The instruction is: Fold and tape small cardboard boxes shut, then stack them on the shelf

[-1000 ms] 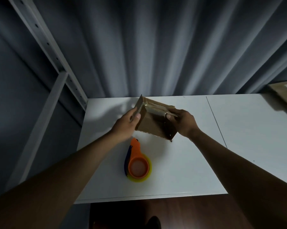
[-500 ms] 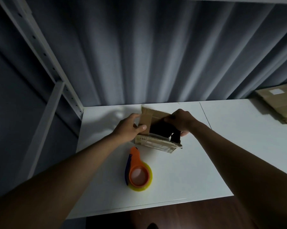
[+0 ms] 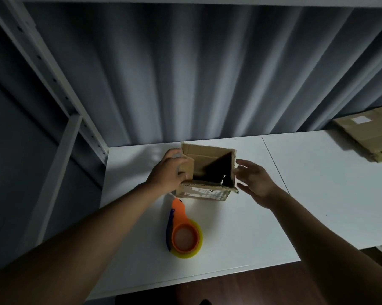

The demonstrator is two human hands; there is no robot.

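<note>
A: Head view: what is on the desk (image 3: 229,234)?

B: A small cardboard box (image 3: 207,170) stands on the white desk, near the back edge, in front of the grey curtain (image 3: 185,73). Its top is open and I look into the dark inside. The flaps stand up at the far side and at the sides. The near side of the box carries a printed label, too small to read.

A: And the hands?

B: The left hand (image 3: 168,172) is at the left side of the box. Its fingers curl around the left flap and the left wall, so it holds the box there. The right hand (image 3: 255,179) is just beside the right wall of the box. Its fingers are spread and relaxed, and it grips nothing. If the fingertips touch the cardboard, I cannot tell; they are very near to it.

A: Where is the tape?

B: An orange tape dispenser (image 3: 182,230) with a yellowish roll lies flat on the desk, in front of the box, nearer to the person. It is between the two forearms and no hand touches it. Its handle points toward the box.

A: Anything else?

B: At the far right, some flat cardboard (image 3: 370,133) lies on the desk, with a small white sticker on it, well apart from the box. At the left a white metal shelf post (image 3: 53,84) with holes goes up diagonally. Below the desk edge a dark wooden floor (image 3: 240,289) shows.
</note>
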